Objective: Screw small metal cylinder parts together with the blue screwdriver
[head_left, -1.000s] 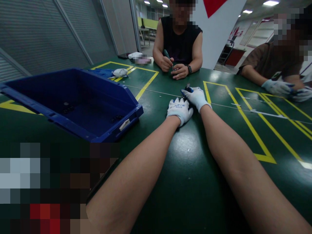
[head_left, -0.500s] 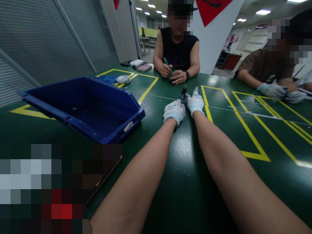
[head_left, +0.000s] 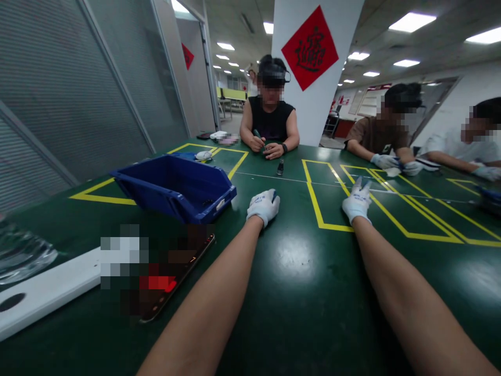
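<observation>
My left hand point(head_left: 263, 207), in a white glove with blue print, rests on the green table with its fingers curled under. Its palm side is hidden, so whatever it may hold cannot be seen. My right hand point(head_left: 357, 201), gloved alike, lies further right over the yellow tape lines, fingers stretched and apart, with nothing visible in it. A small dark bottle point(head_left: 280, 167) stands upright beyond my left hand, touched by neither hand. To the left of that hand is a blue plastic bin point(head_left: 176, 190) with small dark pieces inside.
A phone point(head_left: 183, 277) and a long white object point(head_left: 50, 292) lie at the near left, beside clear plastic point(head_left: 23, 250). Yellow tape point(head_left: 313, 203) marks areas on the table point(head_left: 297, 303). Across it sits a person point(head_left: 270, 122) holding a green tool; more people sit at the right.
My right hand has moved right, away from the bottle, and its fingers have spread. My left hand has drawn back a little from the bottle. The view has tilted up.
</observation>
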`<state>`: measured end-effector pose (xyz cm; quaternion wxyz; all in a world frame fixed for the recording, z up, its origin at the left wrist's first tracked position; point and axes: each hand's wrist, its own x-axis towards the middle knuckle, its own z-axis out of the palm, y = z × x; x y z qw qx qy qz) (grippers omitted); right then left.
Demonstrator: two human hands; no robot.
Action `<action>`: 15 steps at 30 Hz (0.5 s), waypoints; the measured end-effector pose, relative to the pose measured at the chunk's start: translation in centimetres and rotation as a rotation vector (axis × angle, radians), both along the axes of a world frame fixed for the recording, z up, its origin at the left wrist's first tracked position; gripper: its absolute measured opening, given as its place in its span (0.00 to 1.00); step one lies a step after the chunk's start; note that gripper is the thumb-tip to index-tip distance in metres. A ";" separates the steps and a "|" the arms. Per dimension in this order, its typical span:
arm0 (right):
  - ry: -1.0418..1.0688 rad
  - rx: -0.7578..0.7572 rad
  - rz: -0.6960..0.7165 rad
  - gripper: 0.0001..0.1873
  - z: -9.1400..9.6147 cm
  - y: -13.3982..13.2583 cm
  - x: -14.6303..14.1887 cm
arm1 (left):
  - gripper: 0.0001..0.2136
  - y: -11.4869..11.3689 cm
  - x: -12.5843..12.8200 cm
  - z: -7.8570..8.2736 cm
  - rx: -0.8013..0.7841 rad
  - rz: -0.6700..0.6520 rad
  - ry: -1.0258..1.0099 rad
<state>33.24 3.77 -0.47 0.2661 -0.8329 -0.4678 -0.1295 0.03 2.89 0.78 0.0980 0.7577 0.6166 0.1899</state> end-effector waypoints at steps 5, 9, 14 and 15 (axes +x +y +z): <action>0.175 -0.022 0.079 0.27 0.5 -6.9 4.5 | 0.23 -3.5 -0.2 0.7 0.043 -0.170 0.109; 0.225 -0.024 0.002 0.13 1.6 -8.5 5.3 | 0.23 -4.3 0.2 1.4 0.044 -0.175 0.150; 0.069 -0.164 0.152 0.13 2.8 -7.2 2.4 | 0.25 -4.1 0.1 1.5 0.008 -0.163 0.066; 0.028 -0.188 0.216 0.14 2.8 -6.9 1.3 | 0.26 -4.0 0.2 1.5 0.000 -0.157 -0.004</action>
